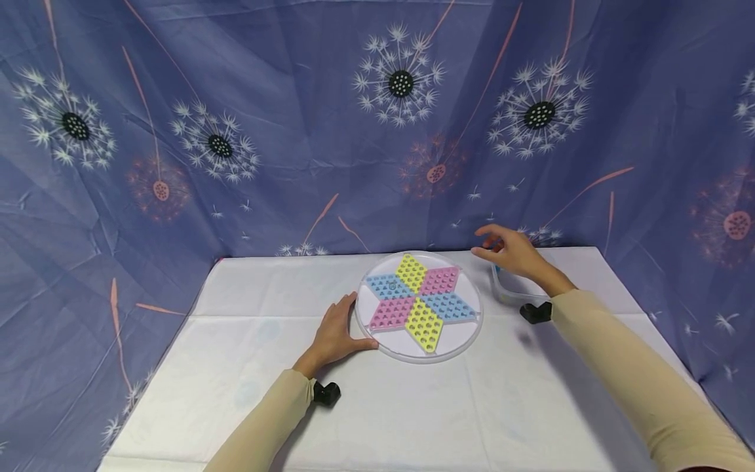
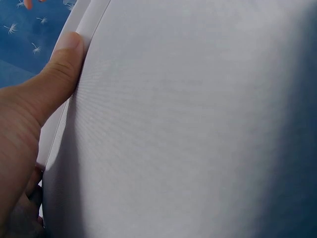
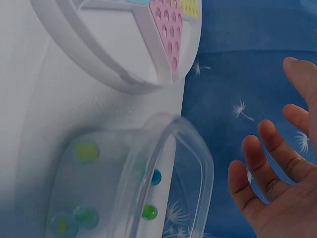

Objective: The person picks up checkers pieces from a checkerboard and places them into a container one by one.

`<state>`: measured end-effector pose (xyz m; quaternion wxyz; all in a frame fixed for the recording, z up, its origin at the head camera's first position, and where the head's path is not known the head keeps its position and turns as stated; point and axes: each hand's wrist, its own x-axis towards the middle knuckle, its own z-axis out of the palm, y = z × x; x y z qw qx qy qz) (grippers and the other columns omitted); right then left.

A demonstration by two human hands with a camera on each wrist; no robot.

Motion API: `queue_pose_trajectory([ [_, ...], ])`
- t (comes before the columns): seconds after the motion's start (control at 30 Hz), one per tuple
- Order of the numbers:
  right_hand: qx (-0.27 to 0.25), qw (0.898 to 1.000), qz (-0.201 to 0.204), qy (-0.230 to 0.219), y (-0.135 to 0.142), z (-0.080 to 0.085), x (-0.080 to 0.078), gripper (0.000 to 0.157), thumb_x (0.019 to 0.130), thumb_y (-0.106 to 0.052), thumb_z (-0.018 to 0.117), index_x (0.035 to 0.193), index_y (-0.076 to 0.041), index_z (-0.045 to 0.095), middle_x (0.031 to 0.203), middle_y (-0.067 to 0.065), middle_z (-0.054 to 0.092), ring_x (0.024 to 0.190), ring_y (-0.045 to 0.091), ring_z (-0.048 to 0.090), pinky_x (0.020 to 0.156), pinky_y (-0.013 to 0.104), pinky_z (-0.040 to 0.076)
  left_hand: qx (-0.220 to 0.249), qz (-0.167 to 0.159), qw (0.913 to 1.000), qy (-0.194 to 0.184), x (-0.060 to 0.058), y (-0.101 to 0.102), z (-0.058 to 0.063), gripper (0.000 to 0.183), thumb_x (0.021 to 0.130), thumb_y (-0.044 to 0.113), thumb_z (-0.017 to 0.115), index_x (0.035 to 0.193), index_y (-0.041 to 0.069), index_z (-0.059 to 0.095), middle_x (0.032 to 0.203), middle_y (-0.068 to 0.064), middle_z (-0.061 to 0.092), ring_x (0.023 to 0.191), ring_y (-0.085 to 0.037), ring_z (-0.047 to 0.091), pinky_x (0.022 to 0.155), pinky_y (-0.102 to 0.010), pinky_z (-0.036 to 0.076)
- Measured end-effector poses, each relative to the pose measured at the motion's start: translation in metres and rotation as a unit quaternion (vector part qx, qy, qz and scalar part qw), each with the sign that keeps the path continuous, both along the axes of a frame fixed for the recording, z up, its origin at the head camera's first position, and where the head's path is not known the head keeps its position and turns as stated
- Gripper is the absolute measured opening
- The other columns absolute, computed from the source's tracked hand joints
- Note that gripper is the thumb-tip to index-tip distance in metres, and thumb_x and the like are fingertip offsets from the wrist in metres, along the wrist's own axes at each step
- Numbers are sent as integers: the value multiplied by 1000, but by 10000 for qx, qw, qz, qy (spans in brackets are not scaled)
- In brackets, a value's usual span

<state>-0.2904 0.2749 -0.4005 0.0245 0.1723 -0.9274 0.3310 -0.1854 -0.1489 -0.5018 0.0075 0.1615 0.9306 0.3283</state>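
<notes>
A round white Chinese checkers board point(image 1: 366, 301) with pink, yellow and blue star points lies on the table. One clear marble point(image 1: 392, 286) sits in its upper-left blue point. My left hand point(image 1: 335, 334) rests against the board's left rim, fingers and thumb spread along the edge; the left wrist view shows the thumb point(image 2: 64, 64) touching it. Over a clear plastic box point(image 3: 133, 148) to the right of the board, my right hand point(image 1: 512, 252) hovers with loosely bent fingers and nothing visible in it. Several marbles lie in the box, including a green marble point(image 3: 149, 212) and a blue marble point(image 3: 155, 177).
A white cloth point(image 1: 265, 282) covers the table. Behind it and at both sides hangs a blue curtain point(image 1: 283, 131) with dandelion prints, close to the table's back edge. The box stands just right of the board, near that edge.
</notes>
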Motion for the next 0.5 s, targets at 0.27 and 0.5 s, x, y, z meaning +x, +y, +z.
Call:
queue_pose_trajectory([
  [0.27,-119,9998,134,81,-17,-1,-5,52,96,-39,74,138,-12,61,109,16,67,91,32,67,74,46,57,-11,12,10000,40,0,1,2,123,69,51,93,161,2,28,164,-16,34,153,-33,27,128,-47,16],
  [0.5,-89,9995,300,34,-35,-3,-7,50,95,-35,75,139,-14,60,112,15,67,94,31,68,76,46,58,-22,9,10000,14,1,1,2,123,69,51,93,161,2,28,164,-17,34,153,-34,27,128,-47,15],
])
